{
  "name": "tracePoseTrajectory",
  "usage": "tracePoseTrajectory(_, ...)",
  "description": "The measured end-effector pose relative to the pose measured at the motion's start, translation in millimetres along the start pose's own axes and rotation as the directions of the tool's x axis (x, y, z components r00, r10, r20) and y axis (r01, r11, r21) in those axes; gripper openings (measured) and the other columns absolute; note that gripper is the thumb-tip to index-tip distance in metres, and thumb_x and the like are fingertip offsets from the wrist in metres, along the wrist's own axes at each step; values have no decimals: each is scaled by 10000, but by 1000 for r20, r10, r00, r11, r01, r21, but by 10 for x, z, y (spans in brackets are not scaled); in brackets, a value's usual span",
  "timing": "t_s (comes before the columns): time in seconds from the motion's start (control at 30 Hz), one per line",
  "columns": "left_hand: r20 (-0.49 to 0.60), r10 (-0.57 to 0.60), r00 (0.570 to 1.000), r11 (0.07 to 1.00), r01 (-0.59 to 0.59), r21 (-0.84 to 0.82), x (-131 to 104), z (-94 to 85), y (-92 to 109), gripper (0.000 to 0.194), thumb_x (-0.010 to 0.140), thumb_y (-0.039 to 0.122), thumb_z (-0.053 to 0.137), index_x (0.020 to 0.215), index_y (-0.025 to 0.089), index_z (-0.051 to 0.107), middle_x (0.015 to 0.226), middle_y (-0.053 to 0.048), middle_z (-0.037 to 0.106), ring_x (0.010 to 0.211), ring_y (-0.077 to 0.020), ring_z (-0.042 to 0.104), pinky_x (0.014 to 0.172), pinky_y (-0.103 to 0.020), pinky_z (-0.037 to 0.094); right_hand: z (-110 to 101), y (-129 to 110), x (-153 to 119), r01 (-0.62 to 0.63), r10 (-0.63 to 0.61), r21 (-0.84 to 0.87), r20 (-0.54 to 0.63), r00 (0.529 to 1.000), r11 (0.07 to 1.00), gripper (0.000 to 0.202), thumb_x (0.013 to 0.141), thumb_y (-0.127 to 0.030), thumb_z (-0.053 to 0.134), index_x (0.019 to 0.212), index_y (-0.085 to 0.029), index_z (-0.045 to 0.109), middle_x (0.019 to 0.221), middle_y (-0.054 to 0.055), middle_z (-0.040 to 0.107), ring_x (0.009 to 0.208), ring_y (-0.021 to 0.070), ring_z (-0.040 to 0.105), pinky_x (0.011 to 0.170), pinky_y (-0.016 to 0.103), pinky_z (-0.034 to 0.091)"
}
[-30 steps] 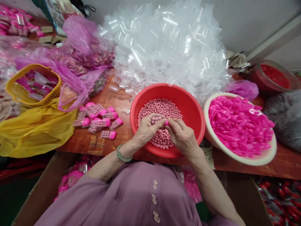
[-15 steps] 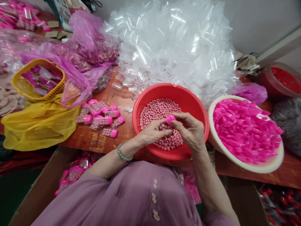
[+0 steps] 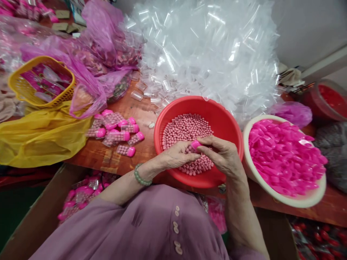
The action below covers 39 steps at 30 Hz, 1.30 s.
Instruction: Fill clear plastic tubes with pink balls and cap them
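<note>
Left hand: thumb and fingers of the left hand (image 3: 175, 156) are closed in a pinch around a small clear tube (image 3: 189, 148) with pink beads in it, over the near part of the red bowl.
Right hand: thumb and forefinger of the right hand (image 3: 223, 153) are nearly together, gripping the pink cap (image 3: 195, 144) at the right end of that tube.
Cap fit: the cap sits on the tube's end; whether it is pressed fully home cannot be told.
Red bowl: the red bowl (image 3: 230, 121) stands in the middle of the wooden table (image 3: 146, 144), with many loose pink beads (image 3: 187, 126) in it.
Finished-looking tubes: a small cluster of bead-filled, pink-capped tubes (image 3: 116, 136) lies left of the bowl; more pink-capped ones (image 3: 81, 195) lie below the near edge, at the left.
Unused stock: a large heap of clear empty-looking tubes (image 3: 206, 54) rises on the far side, and the cream basin (image 3: 306, 203) at the right is heaped with loose pink plastic pieces (image 3: 287, 159).
Progress: the held tube appears close to complete, while the supplies around it look far larger than the cluster on the table.
Far left: a yellow basket (image 3: 16, 77) holds printed pink packets, beside a purple bag (image 3: 100, 29).
</note>
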<state>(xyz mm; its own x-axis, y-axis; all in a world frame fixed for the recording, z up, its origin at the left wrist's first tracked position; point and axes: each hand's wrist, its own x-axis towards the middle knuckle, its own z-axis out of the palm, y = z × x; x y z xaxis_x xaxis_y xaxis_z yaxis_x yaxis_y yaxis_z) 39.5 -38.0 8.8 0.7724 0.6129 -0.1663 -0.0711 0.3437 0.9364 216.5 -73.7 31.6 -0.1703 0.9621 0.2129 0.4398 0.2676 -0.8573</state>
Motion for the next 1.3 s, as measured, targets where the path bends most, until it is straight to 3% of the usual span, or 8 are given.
tracePoseTrajectory(0.2,75,-59,995,983,71,-168,11,-23,-41,447,720,516,742,672,164,470,562,70,368,484,-42,298,462,-202,218,-31,-79,-39,78,-67,-201,63,996,976,208,894,-290,659,1084,-213,692,1050,73,721,986,198,687,871,351,569)
tracePoseTrajectory(0.4,70,-145,987,930,160,-330,36,-40,-92,488,678,570,778,701,130,570,609,-7,558,497,-77,480,465,-202,329,159,-84,-88,187,-149,-472,118,982,862,752,757,-531,750,1346,-162,464,1200,179,621,1110,318,602,909,494,535)
tracePoseTrajectory(0.57,71,-117,991,911,135,-391,74,-51,-163,501,616,556,830,673,121,587,617,-16,574,521,-82,500,483,-204,367,361,13,-93,237,-298,-642,14,955,729,637,797,-418,649,1317,-120,432,1039,163,636,924,304,608,790,460,528)
tracePoseTrajectory(0.77,81,-133,988,886,156,-436,85,-39,-126,531,568,555,856,649,125,556,573,6,536,475,-60,444,444,-195,316,315,40,-13,351,-447,-742,79,891,570,634,819,-452,554,1326,-90,434,916,147,655,785,276,590,715,413,470)
tracePoseTrajectory(0.87,104,-157,982,877,187,-443,80,-33,-91,556,541,571,863,631,126,542,554,12,522,451,-53,413,426,-198,294,285,40,2,378,-471,-726,84,878,575,635,824,-429,566,1337,-75,444,890,143,649,780,272,584,722,409,453)
tracePoseTrajectory(1.0,93,-161,983,873,186,-451,86,-24,-61,551,537,566,869,619,121,553,548,14,522,458,-48,405,434,-193,286,287,51,2,370,-433,-720,108,895,587,651,821,-443,580,1342,-81,436,897,140,643,792,272,581,725,411,471)
tracePoseTrajectory(1.13,1,-139,990,853,120,-508,107,-13,-29,524,492,487,916,667,117,588,605,13,558,543,-61,483,501,-185,354,298,65,7,360,-401,-698,113,909,619,658,838,-404,564,1386,-93,374,1053,179,639,915,291,599,769,421,508)
tracePoseTrajectory(1.3,23,-181,983,840,167,-517,116,-24,-34,528,486,473,921,674,112,586,590,22,558,527,-61,491,503,-188,363,285,87,11,372,-381,-698,152,912,613,724,837,-462,591,1392,-62,355,1103,213,635,961,318,604,812,461,502)
